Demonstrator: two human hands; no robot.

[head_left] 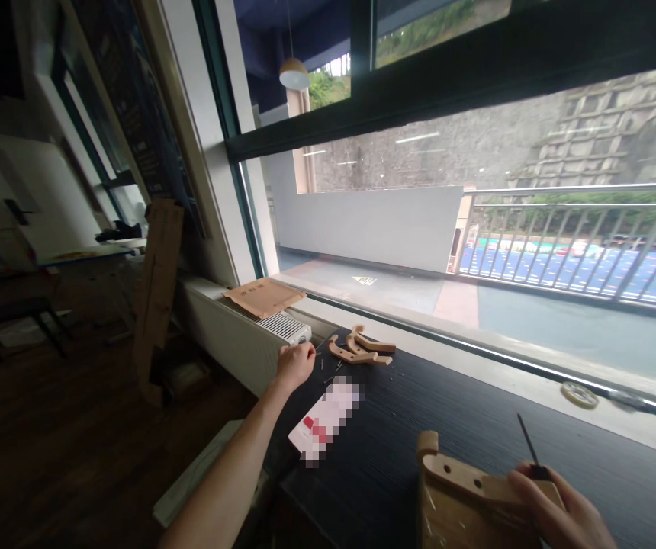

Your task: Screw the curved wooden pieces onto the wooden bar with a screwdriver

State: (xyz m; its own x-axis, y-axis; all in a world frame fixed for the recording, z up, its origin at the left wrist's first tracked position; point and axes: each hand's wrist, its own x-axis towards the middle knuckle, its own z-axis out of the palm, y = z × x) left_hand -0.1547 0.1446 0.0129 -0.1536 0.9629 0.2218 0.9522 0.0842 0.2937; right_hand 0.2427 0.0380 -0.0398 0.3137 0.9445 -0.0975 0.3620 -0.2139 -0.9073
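Observation:
My left hand [297, 364] is closed at the far left edge of the dark table [385, 435], fingers pressed together; what they hold, if anything, I cannot make out. Several small screws [336, 371] lie just right of it. Beyond them rest curved wooden pieces [362, 352] with holes. At the lower right, my right hand [568, 507] is wrapped round a screwdriver [527, 438], its dark shaft pointing up. Those same fingers touch a curved wooden piece [462, 474] with two visible holes, which lies along the edge of a wooden board [454, 526].
A partly blurred pink-and-white packet [310, 431] lies on the table. Tape [579, 395] sits on the window sill. Flat cardboard [265, 296] covers part of the radiator [230, 328] on the left. A tall cardboard piece [159, 290] leans by the wall.

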